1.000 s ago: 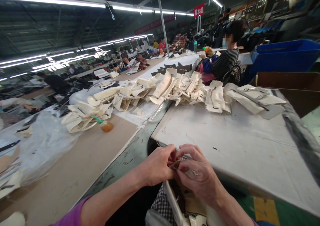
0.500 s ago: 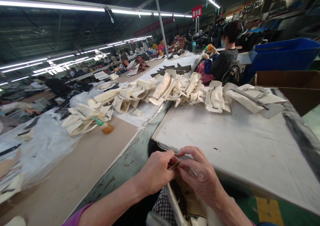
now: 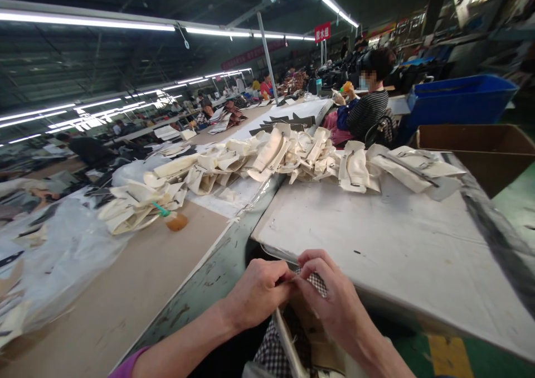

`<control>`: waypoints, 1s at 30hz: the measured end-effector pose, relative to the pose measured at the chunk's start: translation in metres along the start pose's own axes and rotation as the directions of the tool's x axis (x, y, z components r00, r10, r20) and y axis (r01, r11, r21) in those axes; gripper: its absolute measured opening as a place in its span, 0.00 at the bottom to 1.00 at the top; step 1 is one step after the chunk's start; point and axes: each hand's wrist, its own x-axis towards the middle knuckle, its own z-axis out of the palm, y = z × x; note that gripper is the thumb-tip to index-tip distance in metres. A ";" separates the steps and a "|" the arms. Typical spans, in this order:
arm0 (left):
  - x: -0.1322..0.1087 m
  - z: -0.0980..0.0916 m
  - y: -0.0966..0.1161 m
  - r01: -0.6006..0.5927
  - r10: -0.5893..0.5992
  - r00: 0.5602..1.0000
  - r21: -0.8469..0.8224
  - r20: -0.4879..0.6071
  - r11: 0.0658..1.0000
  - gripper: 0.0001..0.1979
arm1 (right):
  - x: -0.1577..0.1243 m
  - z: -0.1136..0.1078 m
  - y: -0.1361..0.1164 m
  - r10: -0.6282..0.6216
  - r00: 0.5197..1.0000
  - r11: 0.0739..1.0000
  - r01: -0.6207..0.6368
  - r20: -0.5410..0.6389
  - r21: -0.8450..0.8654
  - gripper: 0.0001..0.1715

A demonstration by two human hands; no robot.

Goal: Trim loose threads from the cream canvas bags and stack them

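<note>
In my lap, below the near table edge, lies a cream bag piece (image 3: 285, 336) with a tan inside. My left hand (image 3: 261, 286) and my right hand (image 3: 328, 289) meet over its upper end, thumbs and fingertips pinched together, each on a thin edge of it. The fingers cover most of the pinched spot. Black-and-white checked cloth (image 3: 271, 347) shows around and beneath the piece.
A heap of cream bag pieces (image 3: 271, 152) runs across both tables. An orange glue bottle with a green nozzle (image 3: 178, 222) lies on the left table (image 3: 167, 277). Beyond the right table (image 3: 355, 222) sit a co-worker (image 3: 368, 110), a blue bin (image 3: 463, 102) and a brown box (image 3: 472, 149).
Both hands stay close together, and the fingertips have drawn tighter. A small brownish edge that showed between them is now hidden. The view has shifted slightly.
</note>
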 end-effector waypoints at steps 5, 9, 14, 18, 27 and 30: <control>0.001 -0.004 0.000 -0.013 0.016 0.998 -0.071 0.053 0.997 0.08 | -0.014 -0.005 0.001 0.305 0.944 0.952 -0.300 0.128 -0.062 0.24; 0.003 -0.007 -0.002 -0.027 0.036 0.997 -0.137 0.063 0.990 0.06 | -0.011 -0.010 0.003 0.231 0.950 0.973 -0.220 0.212 -0.074 0.13; 0.008 -0.012 -0.006 -0.137 0.145 0.981 -0.065 0.132 0.988 0.10 | -0.003 -0.020 0.001 0.193 0.943 0.980 -0.175 0.272 -0.089 0.12; 0.016 -0.019 -0.010 -0.259 0.271 0.939 -0.081 0.211 0.962 0.12 | 0.005 -0.027 0.003 0.181 0.922 0.980 -0.141 0.341 -0.138 0.13; 0.035 -0.025 -0.021 0.105 0.060 0.906 -0.359 0.420 0.927 0.10 | 0.019 -0.035 0.017 0.203 0.848 0.977 -0.212 0.489 -0.037 0.12; 0.039 -0.023 -0.022 0.218 0.000 0.887 -0.419 0.461 0.881 0.10 | 0.019 -0.037 0.020 0.193 0.845 0.976 -0.215 0.499 -0.014 0.12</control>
